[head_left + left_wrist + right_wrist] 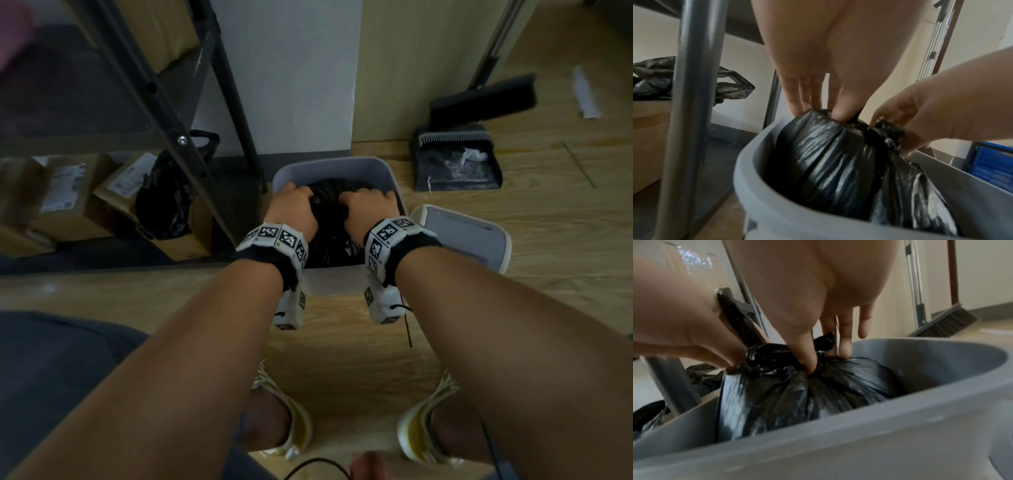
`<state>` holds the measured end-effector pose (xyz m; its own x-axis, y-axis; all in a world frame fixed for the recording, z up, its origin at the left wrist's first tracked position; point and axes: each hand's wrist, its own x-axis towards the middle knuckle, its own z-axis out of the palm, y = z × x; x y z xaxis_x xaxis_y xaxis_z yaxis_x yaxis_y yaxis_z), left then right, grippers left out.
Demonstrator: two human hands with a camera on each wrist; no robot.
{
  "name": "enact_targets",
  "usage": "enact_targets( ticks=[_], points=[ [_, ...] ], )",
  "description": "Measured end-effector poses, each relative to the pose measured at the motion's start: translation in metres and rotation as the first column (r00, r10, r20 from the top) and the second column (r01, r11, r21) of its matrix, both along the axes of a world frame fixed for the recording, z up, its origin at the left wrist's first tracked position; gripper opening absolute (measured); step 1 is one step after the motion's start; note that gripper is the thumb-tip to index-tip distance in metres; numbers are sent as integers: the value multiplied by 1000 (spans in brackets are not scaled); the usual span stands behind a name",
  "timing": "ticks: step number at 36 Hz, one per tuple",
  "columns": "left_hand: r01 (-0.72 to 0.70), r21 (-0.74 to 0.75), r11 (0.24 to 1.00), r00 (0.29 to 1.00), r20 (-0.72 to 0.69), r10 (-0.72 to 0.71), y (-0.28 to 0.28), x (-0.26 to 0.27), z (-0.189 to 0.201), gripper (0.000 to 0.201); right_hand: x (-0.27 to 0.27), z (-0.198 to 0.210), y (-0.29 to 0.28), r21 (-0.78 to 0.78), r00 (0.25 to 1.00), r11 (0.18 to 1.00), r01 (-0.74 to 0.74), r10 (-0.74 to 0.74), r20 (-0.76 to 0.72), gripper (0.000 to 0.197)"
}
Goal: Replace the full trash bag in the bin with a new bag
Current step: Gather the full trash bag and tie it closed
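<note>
A grey bin (387, 171) stands on the wood floor by the wall, and a full black trash bag (330, 236) fills it. Both hands are over the bag's gathered top. My left hand (310, 202) grips bunched plastic on the left side, its fingers (836, 112) dug into the folds. My right hand (346, 205) pinches the twisted plastic on the right, its thumb (807, 360) pressed into the bag (777, 394). The knot area between the hands is mostly hidden in the head view. The bag (828, 162) sits inside the bin's rim (748, 178).
The bin's lid (462, 236) lies on the floor just right of the bin. A dustpan (459, 164) and broom (486, 99) stand at the back right. A dark metal shelf rack (191, 137) rises on the left, with cardboard boxes (65, 195) and another black plastic bag (161, 202) under it.
</note>
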<state>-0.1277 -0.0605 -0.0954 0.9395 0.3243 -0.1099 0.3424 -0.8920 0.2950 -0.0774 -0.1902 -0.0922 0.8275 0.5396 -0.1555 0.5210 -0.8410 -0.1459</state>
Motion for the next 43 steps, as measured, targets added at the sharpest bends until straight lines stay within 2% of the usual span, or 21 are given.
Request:
enact_targets(
  ticks=[8,15,18,23,30,34,37,43],
  points=[
    [-75,-51,996,996,49,77,2,-2,3,33,1,12,2,117,996,993,25,-15,-85,29],
    [-111,-72,991,974,190,123,0,-8,17,39,7,30,3,267,983,958,101,-55,-176,39],
    [-141,-67,988,960,235,153,2,-8,29,39,7,42,5,325,989,940,102,-61,-135,37],
    [-144,32,989,938,322,126,-1,-9,54,34,6,66,2,441,998,895,65,-51,-42,24],
    [-190,-117,975,863,453,223,-9,-4,101,34,14,114,-3,534,988,842,72,-132,75,25],
    [-145,-133,981,819,540,194,-16,7,131,37,23,143,-9,594,972,800,82,-196,131,25],
    [-99,-75,992,785,607,124,-21,20,154,41,34,167,-15,638,961,767,75,-226,159,27],
    [-102,-56,993,768,630,114,-30,57,184,47,66,204,-26,686,926,721,95,-317,205,28]
  ],
)
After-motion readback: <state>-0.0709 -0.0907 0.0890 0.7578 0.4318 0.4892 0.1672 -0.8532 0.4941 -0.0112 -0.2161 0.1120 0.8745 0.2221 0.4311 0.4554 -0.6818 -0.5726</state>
